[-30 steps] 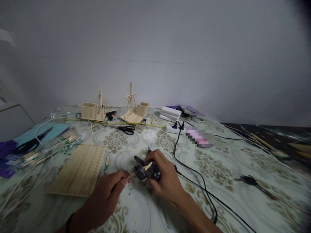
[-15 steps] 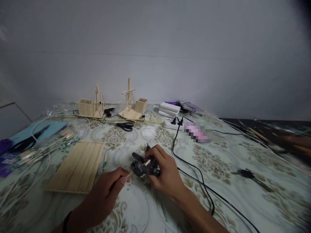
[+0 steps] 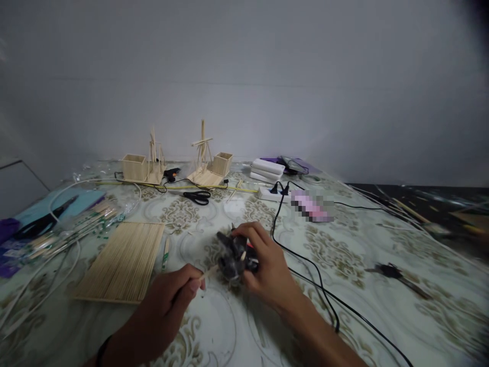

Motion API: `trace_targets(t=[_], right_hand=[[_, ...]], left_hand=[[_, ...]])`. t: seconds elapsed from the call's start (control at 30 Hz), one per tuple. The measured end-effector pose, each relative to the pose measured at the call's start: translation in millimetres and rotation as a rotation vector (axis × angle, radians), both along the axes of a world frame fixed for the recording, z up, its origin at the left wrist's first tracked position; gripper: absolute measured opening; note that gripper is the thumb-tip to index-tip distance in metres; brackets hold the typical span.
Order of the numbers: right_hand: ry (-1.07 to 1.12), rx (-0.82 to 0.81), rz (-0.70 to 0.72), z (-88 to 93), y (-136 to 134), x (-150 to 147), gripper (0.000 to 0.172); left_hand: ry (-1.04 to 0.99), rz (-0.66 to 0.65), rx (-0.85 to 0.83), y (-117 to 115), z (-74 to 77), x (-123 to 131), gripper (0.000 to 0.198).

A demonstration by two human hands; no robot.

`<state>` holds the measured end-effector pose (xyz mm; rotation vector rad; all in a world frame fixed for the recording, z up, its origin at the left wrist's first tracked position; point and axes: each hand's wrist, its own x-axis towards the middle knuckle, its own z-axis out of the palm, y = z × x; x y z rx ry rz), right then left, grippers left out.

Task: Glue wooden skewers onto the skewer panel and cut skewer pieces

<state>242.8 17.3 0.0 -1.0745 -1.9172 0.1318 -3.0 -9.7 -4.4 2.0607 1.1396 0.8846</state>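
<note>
My left hand (image 3: pixel 173 295) pinches a short thin wooden stick (image 3: pixel 209 272) between thumb and fingertips, its free end pointing right. Fingers of my right hand (image 3: pixel 265 262) wrap round a black glue gun (image 3: pixel 231 257) with a bit of red showing. The glue gun is blurred, and a small pale piece shows against it near my thumb. Its dark body sits just beyond the stick's tip; whether they touch I cannot tell. Left of my hands lies a flat panel of wooden sticks (image 3: pixel 122 262), with a short stick with a green wrapper (image 3: pixel 165 252) beside it.
Behind stand two wooden stick models (image 3: pixel 133 168) (image 3: pixel 206 173), another glue gun (image 3: pixel 171 174) and black scissors (image 3: pixel 197 197). Bagged sticks (image 3: pixel 76 224) lie left. A power strip (image 3: pixel 267 194) feeds black cables (image 3: pixel 301 255) across the right side, near a dark tool (image 3: pixel 399 280).
My right hand has moved slightly right with the glue gun, which has turned and drawn away from the stick. My left hand has hardly moved. A blurred hand at the far right has withdrawn.
</note>
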Motion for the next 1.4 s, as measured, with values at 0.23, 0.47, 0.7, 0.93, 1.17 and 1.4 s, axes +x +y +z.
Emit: trace_targets(t=[0.23,0.47,0.7,0.93,1.17,1.4], right_hand=[[-0.019,0.044,0.035,-5.1,-7.4,-11.0,0.041],[-0.048,0.102,-0.013,-3.8,-5.6,-10.1,0.027],[-0.127,0.161,-0.092,1.9,-5.3,-11.2,0.017],[0.030,0.154,-0.105,-0.1,-6.6,-5.7,0.023],[-0.032,0.155,0.004,-4.8,-5.6,-5.7,0.042],[-0.057,0.171,-0.028,-2.9,-7.3,-11.4,0.015]], left_hand=[[0.075,0.045,0.082,-7.3,1.0,0.8,0.031],[0.111,0.019,0.144,-8.1,3.0,-2.0,0.032],[0.084,0.007,0.117,-7.5,4.5,-1.7,0.034],[0.021,0.002,0.018,-0.8,5.6,-2.7,0.037],[0.092,-0.027,0.138,-7.4,6.3,-0.4,0.031],[0.088,-0.029,0.182,-12.2,1.4,-1.8,0.031]])
